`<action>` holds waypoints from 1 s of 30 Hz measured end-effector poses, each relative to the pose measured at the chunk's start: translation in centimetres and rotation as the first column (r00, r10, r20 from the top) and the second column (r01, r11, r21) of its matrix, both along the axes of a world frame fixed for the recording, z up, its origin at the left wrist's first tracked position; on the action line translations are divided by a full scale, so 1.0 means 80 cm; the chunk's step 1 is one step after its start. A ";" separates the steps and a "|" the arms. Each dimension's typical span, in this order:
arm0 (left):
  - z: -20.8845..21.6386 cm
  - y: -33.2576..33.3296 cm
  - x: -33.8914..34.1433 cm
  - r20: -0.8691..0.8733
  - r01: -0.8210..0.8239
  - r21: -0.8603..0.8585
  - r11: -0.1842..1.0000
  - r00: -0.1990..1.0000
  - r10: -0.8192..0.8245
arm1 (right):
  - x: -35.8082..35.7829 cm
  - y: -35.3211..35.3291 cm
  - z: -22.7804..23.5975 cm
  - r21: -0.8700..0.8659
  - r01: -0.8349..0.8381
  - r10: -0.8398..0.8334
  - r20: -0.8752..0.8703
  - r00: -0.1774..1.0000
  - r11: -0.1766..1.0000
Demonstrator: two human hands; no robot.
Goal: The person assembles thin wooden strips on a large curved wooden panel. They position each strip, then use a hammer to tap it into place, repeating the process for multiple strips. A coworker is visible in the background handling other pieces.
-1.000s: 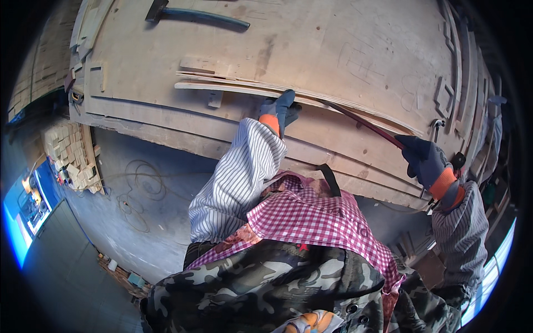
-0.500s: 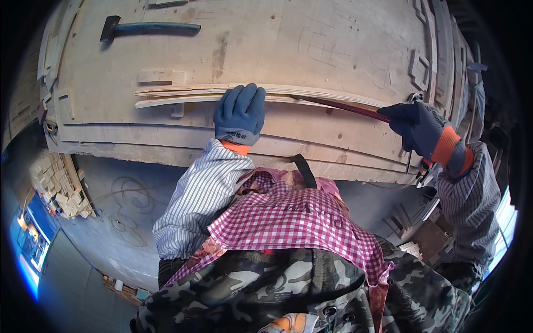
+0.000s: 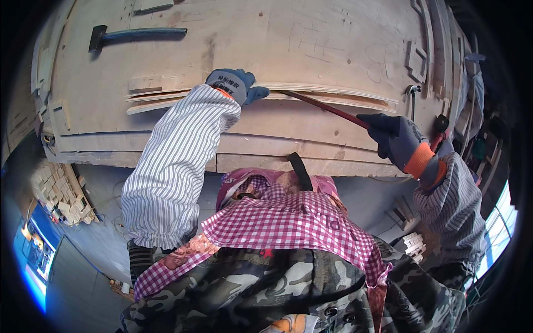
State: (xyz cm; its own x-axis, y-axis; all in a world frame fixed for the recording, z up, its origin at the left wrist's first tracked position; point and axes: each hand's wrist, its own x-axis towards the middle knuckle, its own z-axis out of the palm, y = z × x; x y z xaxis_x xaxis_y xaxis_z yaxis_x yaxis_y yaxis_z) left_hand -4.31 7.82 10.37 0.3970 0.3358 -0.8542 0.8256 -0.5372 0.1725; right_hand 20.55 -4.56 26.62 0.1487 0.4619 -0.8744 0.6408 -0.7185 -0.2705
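Note:
My left hand (image 3: 232, 86), in a blue-grey coated glove with an orange cuff, is closed around a stack of thin wooden strips (image 3: 319, 94) lying across the near part of the wooden work surface. Its fingers reach over the far edge while the thumb lies along the near side. In my right hand (image 3: 397, 139), gloved alike, is a long thin dark red bar (image 3: 330, 109). The bar slants up to the left. Its narrow tip meets the strips just right of my left hand, and the strips stand slightly apart toward their right end.
A hammer (image 3: 139, 34) with a blue handle lies at the far left of the wooden work surface (image 3: 250, 44). Small wood blocks (image 3: 152, 83) sit beyond the strips' left end. At the right are a wooden frame piece (image 3: 416, 60) and a metal tool (image 3: 412, 91). Cut blocks (image 3: 64, 194) are piled lower left.
My left hand has turned over the strips, its forearm now more upright and covering part of them. My right hand has come lower and leftward, and the bar slopes more steeply.

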 end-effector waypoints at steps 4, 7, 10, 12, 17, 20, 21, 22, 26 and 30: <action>0.005 -0.004 0.003 0.007 0.015 0.010 1.000 1.000 -0.015 | -0.004 -0.017 -0.001 -0.017 0.133 -0.134 -0.058 0.989 0.991; 0.002 -0.008 0.002 -0.012 0.011 0.013 1.000 1.000 -0.011 | -0.002 -0.043 -0.007 -0.016 0.342 -0.340 -0.154 0.928 0.940; 0.002 -0.016 -0.003 0.020 -0.006 0.053 0.999 1.000 0.005 | -0.003 -0.069 -0.013 0.007 0.409 -0.404 -0.142 0.904 0.913; 0.002 -0.016 -0.003 0.022 0.003 0.036 0.999 1.000 -0.004 | -0.015 -0.081 -0.017 0.072 0.439 -0.422 -0.176 0.889 0.896; -0.006 0.008 -0.005 0.139 -0.098 0.083 0.992 0.987 0.086 | -0.108 -0.112 -0.059 0.257 0.366 -0.359 -0.075 0.930 0.895; -0.011 0.000 -0.008 0.118 -0.199 0.153 0.968 0.976 0.182 | -0.087 -0.127 -0.067 0.273 0.377 -0.349 -0.144 0.926 0.885; -0.013 -0.005 -0.010 0.106 -0.119 0.110 0.987 0.989 0.107 | -0.071 -0.134 -0.062 0.167 0.402 -0.394 -0.081 0.916 0.900; -0.015 -0.010 -0.013 0.127 -0.107 0.137 0.985 0.988 0.090 | -0.058 -0.135 -0.063 0.150 0.376 -0.366 -0.092 0.926 0.914; -0.021 -0.009 -0.012 0.096 -0.117 0.131 0.984 0.990 0.105 | -0.030 -0.124 -0.070 0.152 0.348 -0.322 -0.172 0.931 0.925; -0.020 0.002 -0.033 0.184 -0.101 0.207 0.973 0.981 0.063 | -0.025 -0.100 -0.076 0.132 0.392 -0.357 -0.228 0.906 0.911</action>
State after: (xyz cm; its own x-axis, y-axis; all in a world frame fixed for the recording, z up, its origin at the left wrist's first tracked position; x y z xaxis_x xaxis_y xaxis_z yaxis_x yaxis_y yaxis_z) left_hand -6.96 7.95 8.80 0.4974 0.5409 -0.6782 0.8355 -0.5092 0.2066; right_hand 18.57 -12.56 20.54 0.1756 0.5504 -0.8162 0.2559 -0.8261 -0.5020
